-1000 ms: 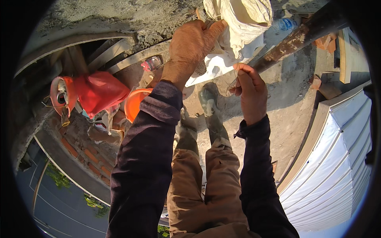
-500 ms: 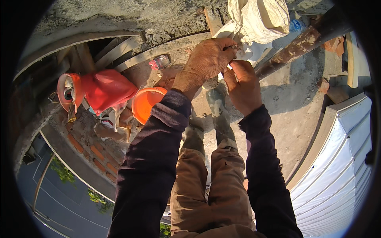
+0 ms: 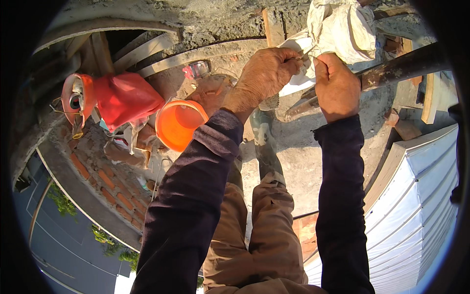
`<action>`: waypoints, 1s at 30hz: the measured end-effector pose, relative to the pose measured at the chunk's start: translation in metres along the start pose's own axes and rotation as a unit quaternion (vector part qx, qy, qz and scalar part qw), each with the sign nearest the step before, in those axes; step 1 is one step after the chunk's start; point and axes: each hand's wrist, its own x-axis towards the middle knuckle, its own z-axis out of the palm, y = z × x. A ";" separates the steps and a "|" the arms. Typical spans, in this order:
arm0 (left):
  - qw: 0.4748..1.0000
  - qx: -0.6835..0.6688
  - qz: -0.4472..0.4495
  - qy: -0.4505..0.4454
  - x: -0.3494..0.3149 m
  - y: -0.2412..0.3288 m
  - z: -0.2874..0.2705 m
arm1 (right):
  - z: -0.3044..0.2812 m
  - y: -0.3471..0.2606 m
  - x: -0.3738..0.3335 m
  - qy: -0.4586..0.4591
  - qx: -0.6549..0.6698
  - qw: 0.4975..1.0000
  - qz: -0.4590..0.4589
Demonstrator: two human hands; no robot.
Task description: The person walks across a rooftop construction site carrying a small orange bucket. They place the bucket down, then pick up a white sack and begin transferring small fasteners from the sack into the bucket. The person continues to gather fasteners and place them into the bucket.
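Observation:
My left hand [image 3: 264,73] is closed in a pinch in front of a cream woven sack [image 3: 342,29]. Just to its right, my right hand [image 3: 338,90] is closed too, thumb against the curled fingers. A thin pale strand [image 3: 310,54] seems to run across the small gap between the two pinches; whether it is string or wire I cannot make out. White sheet-like material [image 3: 296,85] hangs behind my fingers, at the lower side of the sack. My fingers hide most of what they grip.
An orange bucket [image 3: 164,128] stands left of my left forearm, beside a red cloth-like bag [image 3: 127,100] and an orange container [image 3: 78,93]. A dark pole [image 3: 406,66] slants in from the right. Corrugated white sheeting [image 3: 421,196] lies at lower right, bricks [image 3: 107,179] at left.
My hands have drawn apart: the right has moved to the right, away from the left. The strand between them now shows. The whole view has shifted slightly.

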 end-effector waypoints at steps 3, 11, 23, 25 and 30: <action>0.994 0.099 0.027 0.041 0.016 0.004 -0.011 | 0.002 0.021 -0.013 0.092 0.054 0.989 -0.098; 0.965 0.238 0.102 0.051 0.031 0.044 -0.014 | 0.073 0.020 -0.037 0.076 0.113 0.989 -0.055; 0.998 -0.030 -0.063 -0.002 -0.017 0.034 0.000 | 0.074 0.023 -0.052 -0.136 0.434 0.890 0.038; 0.987 -0.140 -0.077 -0.010 -0.019 0.029 0.011 | 0.047 0.023 -0.055 -0.131 0.460 0.862 0.170; 0.917 -0.379 -0.122 0.026 -0.028 0.022 0.037 | 0.013 0.011 -0.019 -0.073 0.371 0.904 0.200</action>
